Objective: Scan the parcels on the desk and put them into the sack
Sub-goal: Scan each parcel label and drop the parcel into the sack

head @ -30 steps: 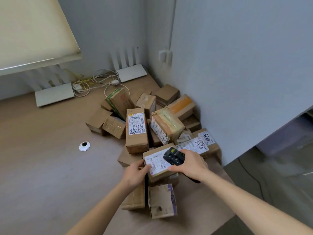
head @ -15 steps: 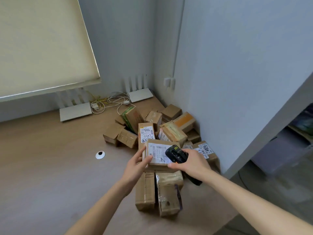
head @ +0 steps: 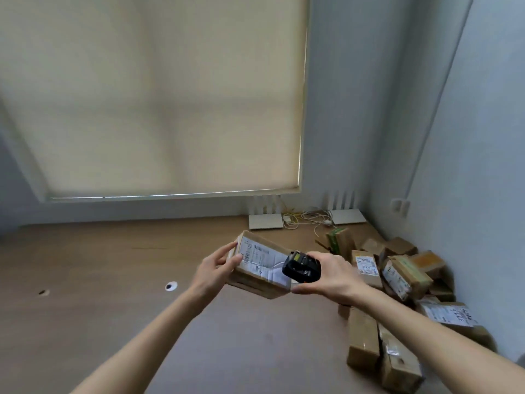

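Left hand (head: 217,268) grips parcel (head: 260,267) at frame centre, above worktop (head: 113,280); right hand (head: 331,275) holds scanner (head: 301,267) at label — scan step underway. Parcel pile (head: 397,280) at right remains; sack unseen.

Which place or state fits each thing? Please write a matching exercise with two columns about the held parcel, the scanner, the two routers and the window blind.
Things:
1. held parcel
2. scanner
3. routers
4. window blind

Places or states:
A. pulled down over the window
B. gripped by the right hand, over the label
C. on the desk against the back wall
D. lifted off the desk, held by the left hand

Pairs: 1-D, 2-B, 3-C, 4-A
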Demonstrator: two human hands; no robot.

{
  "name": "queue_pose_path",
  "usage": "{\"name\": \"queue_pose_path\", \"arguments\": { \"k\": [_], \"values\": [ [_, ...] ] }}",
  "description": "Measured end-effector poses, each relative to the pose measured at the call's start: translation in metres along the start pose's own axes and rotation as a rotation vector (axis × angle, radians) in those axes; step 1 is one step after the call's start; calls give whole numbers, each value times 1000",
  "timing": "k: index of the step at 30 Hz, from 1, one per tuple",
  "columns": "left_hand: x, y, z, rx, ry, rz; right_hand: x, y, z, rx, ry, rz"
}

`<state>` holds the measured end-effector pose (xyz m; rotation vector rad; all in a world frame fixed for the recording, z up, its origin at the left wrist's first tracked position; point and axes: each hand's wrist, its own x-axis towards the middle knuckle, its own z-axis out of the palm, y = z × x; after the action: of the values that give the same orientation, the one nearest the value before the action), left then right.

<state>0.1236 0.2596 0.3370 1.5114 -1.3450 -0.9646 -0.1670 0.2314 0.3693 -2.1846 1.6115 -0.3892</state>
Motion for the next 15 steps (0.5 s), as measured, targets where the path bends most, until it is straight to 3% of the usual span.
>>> {"name": "queue_pose_path", "arguments": {
  "k": [7, 15],
  "values": [
    [-83, -1, -150, 123, 255, -74, 7, -142, 18, -164, -26, -290],
    [-166, 20, -227, 214, 497, -173, 11, -248, 33, -310, -80, -548]
  ]
}}
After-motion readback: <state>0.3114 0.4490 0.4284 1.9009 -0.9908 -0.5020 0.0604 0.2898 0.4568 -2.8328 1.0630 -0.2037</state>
